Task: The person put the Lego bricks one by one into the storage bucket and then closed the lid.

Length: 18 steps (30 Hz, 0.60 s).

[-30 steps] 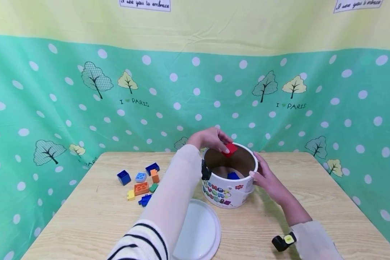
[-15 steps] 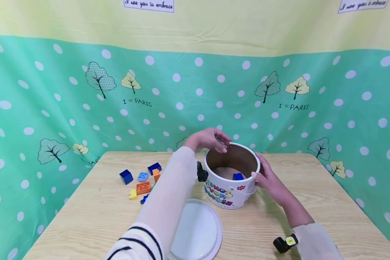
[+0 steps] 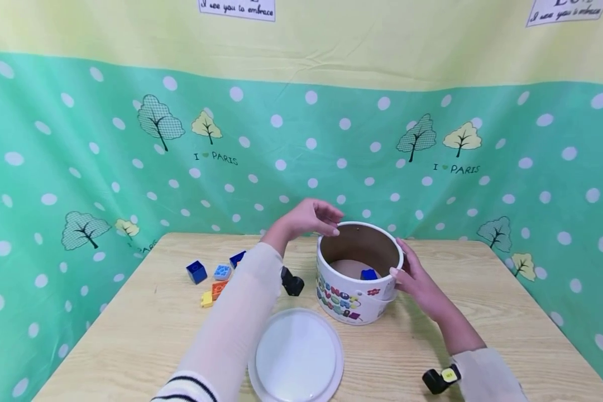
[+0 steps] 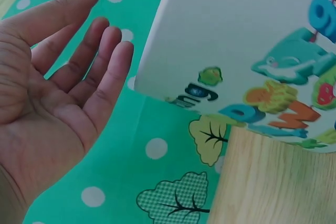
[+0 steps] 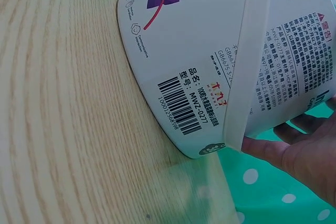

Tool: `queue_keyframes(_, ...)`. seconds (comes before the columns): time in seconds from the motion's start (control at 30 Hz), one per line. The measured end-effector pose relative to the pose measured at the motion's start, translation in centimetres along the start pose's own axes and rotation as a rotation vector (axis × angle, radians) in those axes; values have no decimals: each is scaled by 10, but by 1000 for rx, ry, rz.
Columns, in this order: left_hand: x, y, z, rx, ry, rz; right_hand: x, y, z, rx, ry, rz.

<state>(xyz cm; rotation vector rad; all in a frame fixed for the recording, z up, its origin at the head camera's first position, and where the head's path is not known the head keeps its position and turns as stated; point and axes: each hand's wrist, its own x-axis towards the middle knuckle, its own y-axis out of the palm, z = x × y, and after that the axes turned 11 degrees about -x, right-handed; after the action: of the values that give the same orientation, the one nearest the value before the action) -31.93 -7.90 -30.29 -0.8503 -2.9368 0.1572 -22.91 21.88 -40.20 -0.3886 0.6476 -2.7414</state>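
A white round bucket (image 3: 354, 301) with colourful printed letters stands upright on the table. Inside it a blue building brick (image 3: 369, 274) shows; the near wall hides part of the floor. My left hand (image 3: 309, 218) hovers at the bucket's left rear rim, holding nothing; in the left wrist view its fingers (image 4: 107, 72) are loosely bent beside the printed wall. On the right side, my right hand (image 3: 419, 285) holds the bucket by its rim, thumb at the edge and fingers along the outside. The right wrist view shows that hand (image 5: 310, 150) near the white handle strap (image 5: 249, 72).
A white round lid (image 3: 296, 357) lies in front of the bucket. At the left are loose bricks: dark blue (image 3: 196, 272), light blue (image 3: 222, 272), orange (image 3: 219, 289) and yellow (image 3: 206, 300), some hidden behind my left forearm. A patterned curtain (image 3: 291, 139) hangs behind the table.
My left hand has let go of a red brick over the bucket and drawn back to the left. The red brick is out of sight now. My right hand stays on the rim.
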Motion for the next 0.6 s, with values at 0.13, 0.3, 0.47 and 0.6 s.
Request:
queue_keyframes(0.13, -13, -3, 1, 9, 42, -44, 0, 0, 0, 0, -3, 5)
queue_keyframes(0.3, -28, -8, 4, 31, 99, -83, 0, 0, 1, -15, -11, 6)
queue_keyframes(0.47, -45, -11, 7, 30, 138, -118, 0, -3, 1, -30, -18, 17)
queue_keyframes(0.6, -58, -16, 11, 39, 135, -140, 1, -4, 2, -37, -19, 26)
